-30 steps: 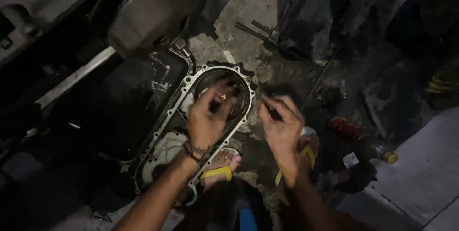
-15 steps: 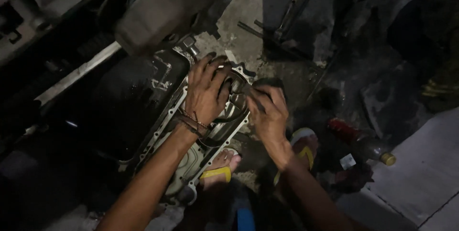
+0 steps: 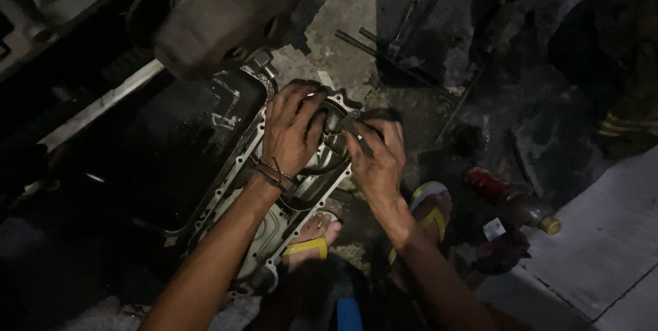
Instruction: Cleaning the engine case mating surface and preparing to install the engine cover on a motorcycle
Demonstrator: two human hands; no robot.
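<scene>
Fingers of the left hand (image 3: 291, 132) press flat, spread on the metal engine cover (image 3: 274, 187); right hand (image 3: 377, 160) grips a dark tool (image 3: 349, 122); the cover's inside lies exposed, unfinished.

We see a grey metal engine cover (image 3: 240, 173), rim ringed with bolt holes, lying flat on the concrete floor (image 3: 356, 9).

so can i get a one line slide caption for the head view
Left hand presses on a grey metal engine cover while right hand holds a small dark part at its rim.
</scene>
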